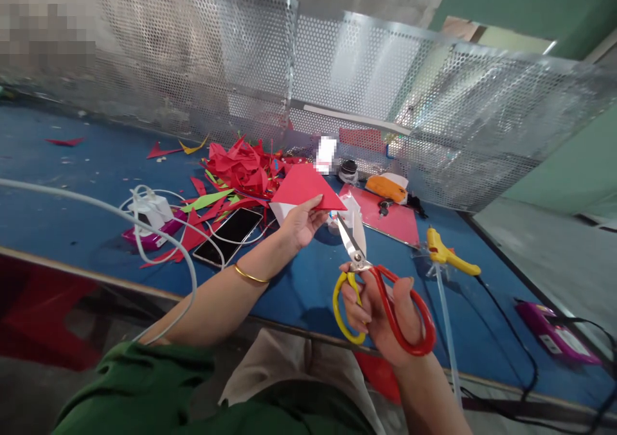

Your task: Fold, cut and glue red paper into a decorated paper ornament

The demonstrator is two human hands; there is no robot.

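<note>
Between the thumb and fingers of my left hand (303, 223) is a folded sheet of red paper (308, 187), its pointed corner toward the right. A white layer shows at its lower left edge. My right hand (380, 313) grips a pair of scissors (357, 255) with one yellow and one red handle loop. The scissors' blades are parted and point up and left, close to the paper's right tip; whether they touch it I cannot tell. A pile of red paper scraps (243, 165) lies beyond my left hand.
Left are a phone (229, 236), a white charger (152, 210) on a purple power strip (159, 232), and a cable crossing my forearm. Right lie a yellow glue gun (450, 252), a red sheet (393, 220) and another purple strip (554, 332). A perforated metal screen (347, 69) borders the back.
</note>
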